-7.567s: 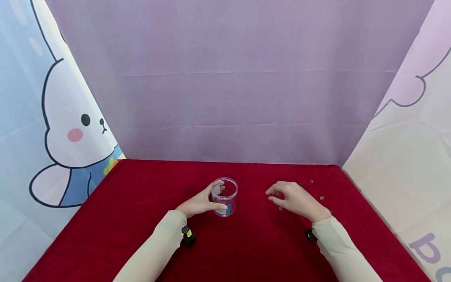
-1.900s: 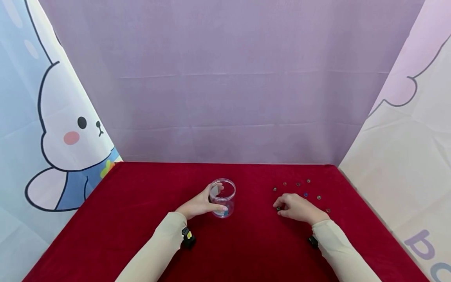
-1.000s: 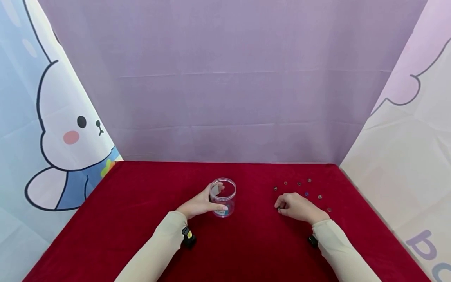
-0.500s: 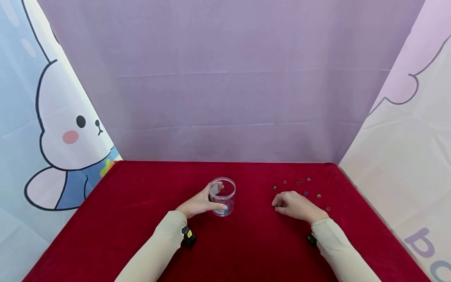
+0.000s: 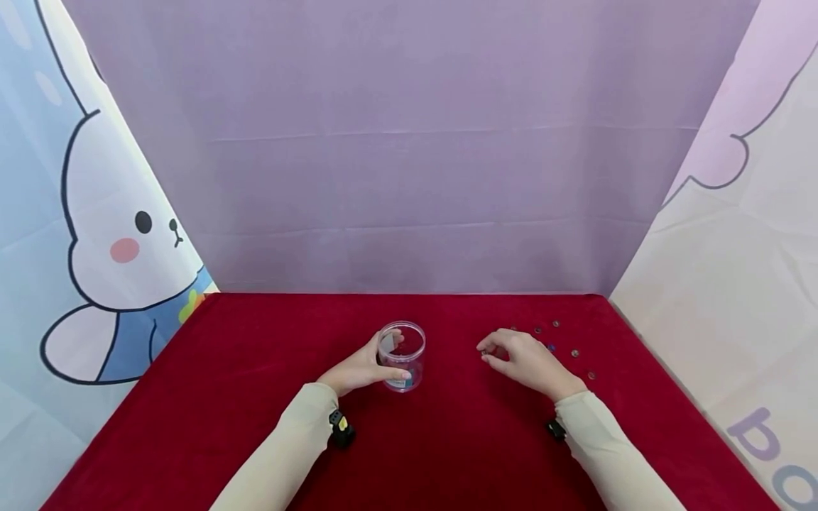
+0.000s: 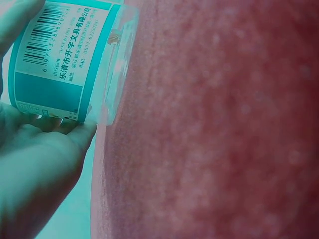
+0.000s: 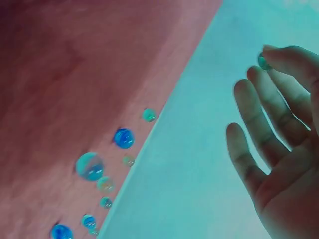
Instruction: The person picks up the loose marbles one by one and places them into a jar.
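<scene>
My left hand (image 5: 358, 369) grips a clear plastic jar (image 5: 415, 365), upright on the red cloth, its mouth uncovered. In the left wrist view the jar's label (image 6: 55, 45) shows a barcode, and a small marble (image 6: 114, 38) appears near the jar's bottom. My right hand (image 5: 527, 363) is raised to the right of the jar, apart from it. Between thumb and forefinger it pinches a greenish glass marble (image 7: 262, 61); the other fingers are spread loosely in the right wrist view. A blue marble (image 5: 552, 348) lies just beyond this hand, which hides part of the cloth.
Several loose marbles, such as one brownish marble (image 5: 575, 353), are scattered on the red cloth (image 5: 434, 454) at the right. A purple curtain (image 5: 409, 177) closes the back, and printed sheets hang at both sides.
My right hand has picked the marble up off the cloth, then lifted it and moved left toward the jar. The left hand and jar keep their place.
</scene>
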Tool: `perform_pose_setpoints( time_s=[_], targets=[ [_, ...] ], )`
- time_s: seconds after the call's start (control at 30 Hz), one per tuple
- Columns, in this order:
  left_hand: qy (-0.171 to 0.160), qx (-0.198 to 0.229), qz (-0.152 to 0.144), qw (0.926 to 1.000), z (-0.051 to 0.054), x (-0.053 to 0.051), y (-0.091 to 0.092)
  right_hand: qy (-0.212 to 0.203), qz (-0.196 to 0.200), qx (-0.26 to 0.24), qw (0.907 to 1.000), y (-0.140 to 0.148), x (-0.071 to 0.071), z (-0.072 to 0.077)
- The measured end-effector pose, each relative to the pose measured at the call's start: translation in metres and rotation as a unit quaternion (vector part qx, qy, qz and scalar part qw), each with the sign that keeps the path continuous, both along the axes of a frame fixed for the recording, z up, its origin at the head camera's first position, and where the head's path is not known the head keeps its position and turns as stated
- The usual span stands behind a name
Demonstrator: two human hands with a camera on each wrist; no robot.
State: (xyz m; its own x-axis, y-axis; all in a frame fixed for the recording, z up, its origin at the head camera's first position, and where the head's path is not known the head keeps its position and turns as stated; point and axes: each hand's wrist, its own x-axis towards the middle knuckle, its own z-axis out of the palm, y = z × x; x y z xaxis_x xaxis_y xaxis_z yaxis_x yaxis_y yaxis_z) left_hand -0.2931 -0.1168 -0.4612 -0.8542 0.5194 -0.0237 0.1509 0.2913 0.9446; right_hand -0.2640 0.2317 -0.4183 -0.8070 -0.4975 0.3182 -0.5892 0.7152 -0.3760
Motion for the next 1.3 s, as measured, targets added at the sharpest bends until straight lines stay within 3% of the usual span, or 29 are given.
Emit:
perform_pose_setpoints(
  time_s=[0.83, 1.3],
  targets=[
    [0.001, 0.001, -0.005, 1.0, 0.001, -0.002, 0.0, 0.096, 0.037, -0.083, 0.9912, -0.051, -0.013, 0.019],
    [-0.009, 0.003, 0.002, 1.0, 0.003, -0.001, 0.001, 0.093, 0.055, -0.104, 0.9887, -0.074, -0.017, 0.021]
  ],
)
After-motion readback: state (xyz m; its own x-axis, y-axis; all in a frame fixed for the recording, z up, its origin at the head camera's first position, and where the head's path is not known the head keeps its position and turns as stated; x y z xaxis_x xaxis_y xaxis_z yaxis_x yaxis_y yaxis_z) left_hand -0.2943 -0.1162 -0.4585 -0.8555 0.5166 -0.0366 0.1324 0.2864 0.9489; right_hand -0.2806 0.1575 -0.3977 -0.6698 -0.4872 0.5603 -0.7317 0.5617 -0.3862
